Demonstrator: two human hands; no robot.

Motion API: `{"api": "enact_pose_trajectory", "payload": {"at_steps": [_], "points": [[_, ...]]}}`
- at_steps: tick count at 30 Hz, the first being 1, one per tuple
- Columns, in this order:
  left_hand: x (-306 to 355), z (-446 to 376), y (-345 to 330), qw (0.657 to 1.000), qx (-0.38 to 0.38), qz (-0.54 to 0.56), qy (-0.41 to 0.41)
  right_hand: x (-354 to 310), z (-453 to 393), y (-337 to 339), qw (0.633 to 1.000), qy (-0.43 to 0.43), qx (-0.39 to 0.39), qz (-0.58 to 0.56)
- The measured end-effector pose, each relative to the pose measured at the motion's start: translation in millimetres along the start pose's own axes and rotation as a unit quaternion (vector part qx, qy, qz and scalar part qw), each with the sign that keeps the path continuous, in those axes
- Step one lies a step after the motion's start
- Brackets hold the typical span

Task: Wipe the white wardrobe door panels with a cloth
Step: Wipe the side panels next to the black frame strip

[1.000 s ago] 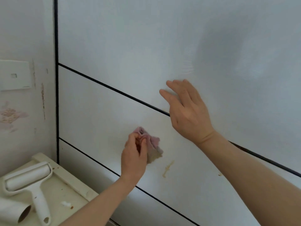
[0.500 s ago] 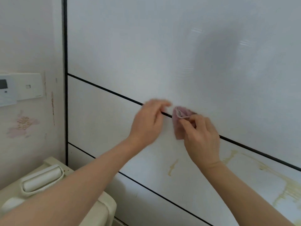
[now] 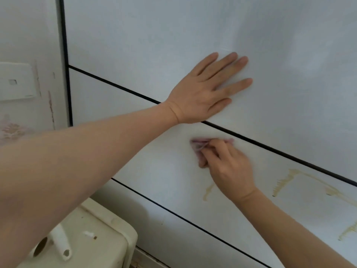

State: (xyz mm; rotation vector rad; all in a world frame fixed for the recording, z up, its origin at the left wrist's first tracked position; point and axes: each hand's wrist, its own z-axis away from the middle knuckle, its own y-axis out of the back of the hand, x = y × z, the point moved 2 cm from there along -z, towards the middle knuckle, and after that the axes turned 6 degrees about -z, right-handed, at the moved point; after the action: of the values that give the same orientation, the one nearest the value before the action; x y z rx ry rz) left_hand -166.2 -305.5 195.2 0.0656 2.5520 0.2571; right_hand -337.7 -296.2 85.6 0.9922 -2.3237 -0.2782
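1. The right hand (image 3: 229, 167), centre frame, pinches the bunched pink cloth (image 3: 201, 145) against the middle door panel (image 3: 154, 161).
2. The left hand (image 3: 204, 93) lies flat and open on the upper panel (image 3: 173, 35).
3. The nearest yellow streak (image 3: 208, 191) lies just below the right hand, which is the nearer one.

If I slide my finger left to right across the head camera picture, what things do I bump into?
Wall switch plate → black door edge line → flat left hand → pink cloth in right hand → yellow stains.
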Motion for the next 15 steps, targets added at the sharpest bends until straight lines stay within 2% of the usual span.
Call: {"api": "enact_pose_trajectory", "payload": {"at_steps": [2,4,7,9,11,13,15], "points": [[1.4,0.3,-4.9,1.000,-0.004,-0.005,0.006,1.9,-7.8,2.1,0.995,-0.076,0.059,0.026],[1.2,1.4,-7.4,1.000,0.005,-0.007,0.016,-17.5,6.1,-16.2,0.994,-0.099,0.054,0.013],[-1.6,2.9,-10.1,1.000,0.008,-0.005,0.018,-66.1,60.8,-61.0,0.992,0.016,-0.116,-0.036],[-4.2,4.7,-11.6,1.000,0.006,-0.004,0.021,-83.9,95.5,-80.3,0.966,0.116,-0.230,-0.033],[-6.3,6.4,-11.5,1.000,0.004,-0.004,0.024,-76.2,99.9,-80.2,0.957,0.147,-0.244,-0.051],[-6.3,6.3,-10.6,1.000,0.005,-0.006,0.029,-56.6,74.9,-58.5,0.974,0.090,-0.197,-0.073],[-5.4,6.1,-11.4,0.999,0.008,-0.010,0.031,-20.0,41.0,-29.1,0.978,-0.041,-0.170,-0.111]]}}
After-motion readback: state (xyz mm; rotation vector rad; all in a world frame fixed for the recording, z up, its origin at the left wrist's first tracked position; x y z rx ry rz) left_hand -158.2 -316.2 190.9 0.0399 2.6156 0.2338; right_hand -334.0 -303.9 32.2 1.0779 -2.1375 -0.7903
